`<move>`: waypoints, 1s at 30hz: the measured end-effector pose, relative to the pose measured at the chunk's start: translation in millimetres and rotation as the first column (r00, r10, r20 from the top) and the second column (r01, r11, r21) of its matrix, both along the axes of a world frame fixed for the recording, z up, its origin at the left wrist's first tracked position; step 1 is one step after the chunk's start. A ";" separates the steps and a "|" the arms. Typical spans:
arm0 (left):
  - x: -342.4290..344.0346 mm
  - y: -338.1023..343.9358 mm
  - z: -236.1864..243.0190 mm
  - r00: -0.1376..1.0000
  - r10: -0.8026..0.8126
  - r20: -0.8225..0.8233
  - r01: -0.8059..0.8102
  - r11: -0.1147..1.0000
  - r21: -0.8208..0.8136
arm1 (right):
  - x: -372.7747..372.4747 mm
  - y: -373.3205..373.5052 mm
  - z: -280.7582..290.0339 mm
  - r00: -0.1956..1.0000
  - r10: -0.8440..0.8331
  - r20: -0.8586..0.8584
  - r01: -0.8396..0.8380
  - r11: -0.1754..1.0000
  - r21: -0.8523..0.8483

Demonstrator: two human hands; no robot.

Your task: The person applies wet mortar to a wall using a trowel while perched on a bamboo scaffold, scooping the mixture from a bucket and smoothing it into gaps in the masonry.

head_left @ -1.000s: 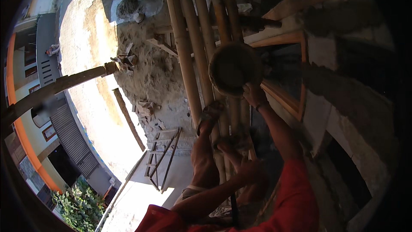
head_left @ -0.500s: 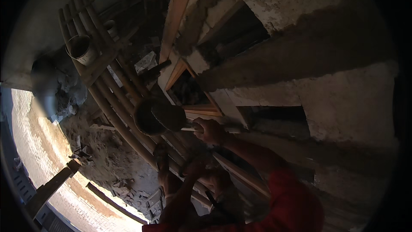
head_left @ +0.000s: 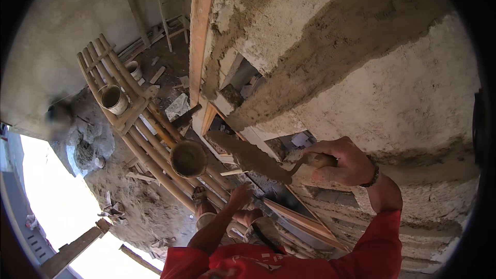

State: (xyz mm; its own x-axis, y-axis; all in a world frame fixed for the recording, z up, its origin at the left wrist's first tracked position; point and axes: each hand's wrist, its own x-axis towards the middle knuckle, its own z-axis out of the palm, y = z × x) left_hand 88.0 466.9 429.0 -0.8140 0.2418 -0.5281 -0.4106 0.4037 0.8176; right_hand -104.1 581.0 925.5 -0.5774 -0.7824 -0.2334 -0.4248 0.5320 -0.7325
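Observation:
My right hand (head_left: pixel 343 161) is closed around the wooden handle of a trowel (head_left: pixel 290 172). Wet brown mortar (head_left: pixel 250 156) covers its long blade, which points left and stands off the plaster wall (head_left: pixel 382 103). To the left of the blade, a bucket (head_left: pixel 188 159) with mortar in it rests on a scaffold of round poles (head_left: pixel 150 161). My left hand (head_left: pixel 241 195) is lower down, near the scaffold and right of the bucket; its fingers are too unclear to read.
Farther along the poles stands another bucket (head_left: pixel 113 99), with a third bucket (head_left: pixel 134 70) beyond it. Window openings with wooden frames (head_left: pixel 299 222) break the wall. A dark wet mortar band (head_left: pixel 330 57) crosses it. Rubble and sand (head_left: pixel 139 204) lie on the ground below.
The trowel has left the bucket and moved right toward the wall, now carrying mortar. My right hand has moved right with it. The picture has become much brighter.

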 end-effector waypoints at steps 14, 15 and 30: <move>18.3 -14.9 -3.3 0.999 0.035 0.027 -0.033 0.995 -0.097 | -0.4 15.9 0.1 0.934 -0.307 -0.186 0.324 0.944 0.069; 24.1 -12.7 -10.9 0.998 0.041 0.047 -0.037 0.997 -0.069 | 3.1 2.0 -41.2 0.965 -0.256 -0.062 0.262 0.955 0.137; 92.7 -1.1 -146.8 0.958 0.190 0.213 -0.204 0.978 0.045 | 12.3 -168.5 -741.3 0.910 0.343 -0.234 -0.103 0.732 0.673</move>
State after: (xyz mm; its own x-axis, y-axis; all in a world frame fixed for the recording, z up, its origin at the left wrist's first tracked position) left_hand 180.6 465.8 282.2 -0.7239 0.1271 -0.6781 -0.6392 0.2463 0.7286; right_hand -91.8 412.5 184.2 -0.5385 -0.6335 -0.5555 -0.7357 0.6749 -0.0565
